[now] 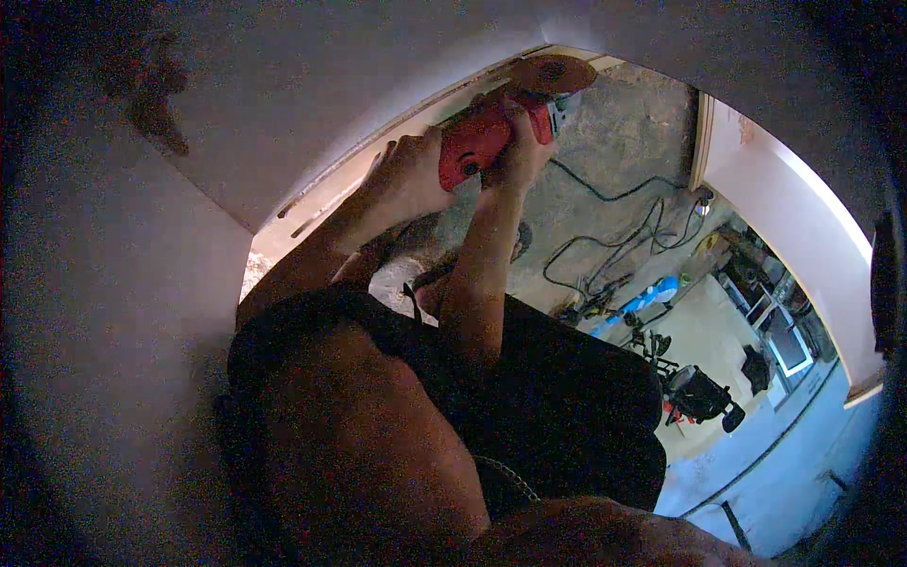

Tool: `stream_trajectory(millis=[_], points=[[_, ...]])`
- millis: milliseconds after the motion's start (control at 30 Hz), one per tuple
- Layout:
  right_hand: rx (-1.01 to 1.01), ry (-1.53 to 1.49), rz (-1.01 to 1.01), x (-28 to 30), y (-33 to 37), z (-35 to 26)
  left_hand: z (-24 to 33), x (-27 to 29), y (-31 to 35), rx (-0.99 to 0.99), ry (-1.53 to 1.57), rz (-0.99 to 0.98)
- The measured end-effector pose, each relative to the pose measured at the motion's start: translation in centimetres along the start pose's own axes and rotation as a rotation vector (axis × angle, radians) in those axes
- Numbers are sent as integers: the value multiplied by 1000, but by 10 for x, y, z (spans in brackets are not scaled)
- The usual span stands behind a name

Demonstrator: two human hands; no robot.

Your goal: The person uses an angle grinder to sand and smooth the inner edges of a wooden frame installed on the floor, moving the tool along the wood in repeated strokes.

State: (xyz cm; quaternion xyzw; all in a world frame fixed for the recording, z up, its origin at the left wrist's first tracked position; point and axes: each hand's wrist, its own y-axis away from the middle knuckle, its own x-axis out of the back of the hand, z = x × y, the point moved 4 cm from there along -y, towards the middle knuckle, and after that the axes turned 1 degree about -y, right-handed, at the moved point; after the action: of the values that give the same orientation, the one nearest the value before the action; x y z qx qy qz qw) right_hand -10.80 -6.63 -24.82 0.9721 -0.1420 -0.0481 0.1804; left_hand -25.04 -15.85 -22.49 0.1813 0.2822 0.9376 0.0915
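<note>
Both my hands are closed around a red angle grinder (475, 142), raised at the top of the view. My left hand (408, 172) wraps the rear of its body. My right hand (520, 156) grips it nearer the head, with the thumb lying along the red casing. A reddish-brown disc (557, 72) is fitted at the grinder's front end. It lies close to the long pale edge strip (340, 196) of the wall opening; whether the disc touches it I cannot tell. My fingers' far sides are partly hidden.
A dark cable (605, 196) runs in loops over the grey floor (586, 156). A blue object (652, 295), a dark wheeled chair (696, 392) and a white-framed screen-like panel (788, 345) stand beyond. White wall panels (789, 198) flank the opening.
</note>
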Motion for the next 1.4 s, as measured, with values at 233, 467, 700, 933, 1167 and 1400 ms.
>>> stream_trajectory(millis=[233, 467, 700, 933, 1167, 1400], points=[[3, -33, -10, 5, -4, 5, -2, -6, -3, -29, 31, 5], [-13, -31, -102, -5, 4, -4, -9, -10, -4, -42, 78, 15], [20, -24, -56, 3, -2, 1, -2, -4, -4, -2, -36, -42], [-20, 31, -156, -2, -3, -5, -11, -11, -6, -6, -48, 12], [-50, -12, 21, -9, 10, -11, -7, -5, -1, -20, 0, 13], [-2, 31, 1, 0, 0, -1, 2, 6, 4, -30, 17, -2]])
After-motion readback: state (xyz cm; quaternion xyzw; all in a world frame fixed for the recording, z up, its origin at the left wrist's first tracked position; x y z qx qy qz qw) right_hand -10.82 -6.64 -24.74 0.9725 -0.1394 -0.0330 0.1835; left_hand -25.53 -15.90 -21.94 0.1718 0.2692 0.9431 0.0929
